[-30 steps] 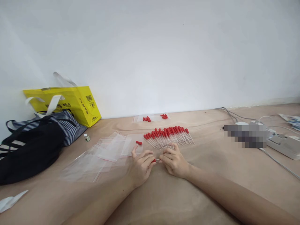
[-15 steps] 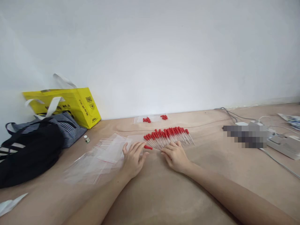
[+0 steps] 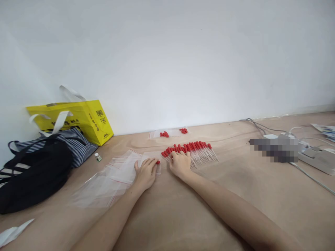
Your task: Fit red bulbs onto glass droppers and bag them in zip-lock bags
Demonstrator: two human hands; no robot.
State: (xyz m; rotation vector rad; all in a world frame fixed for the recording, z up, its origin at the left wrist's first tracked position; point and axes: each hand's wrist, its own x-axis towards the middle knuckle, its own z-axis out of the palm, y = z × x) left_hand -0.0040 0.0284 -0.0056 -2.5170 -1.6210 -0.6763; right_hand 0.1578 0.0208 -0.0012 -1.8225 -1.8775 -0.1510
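A row of droppers with red rubber bulbs and thin clear stems [image 3: 200,150] lies fanned on the table. My right hand [image 3: 180,164] is over the row's left part, its fingers curled down among the stems and their tips hidden. To its left, my left hand [image 3: 145,173] has its fingers closed on one dropper. Only the red bulb [image 3: 158,162] of that dropper shows past the fingertips; its stem is hidden. Under and beside the left hand, clear zip bags [image 3: 115,176] with red seal lines lie spread in overlapping layers.
Near the wall, a clear bag [image 3: 172,132] has two clusters of red bulbs on it. A small bottle [image 3: 98,157], a yellow bag [image 3: 91,122] and a dark bag [image 3: 39,170] stand at left. Cables and a power strip [image 3: 318,158] lie at right.
My right hand has moved left and forward onto the left part of the dropper row. My left hand has drawn slightly left, and less of its dropper's red bulb shows.
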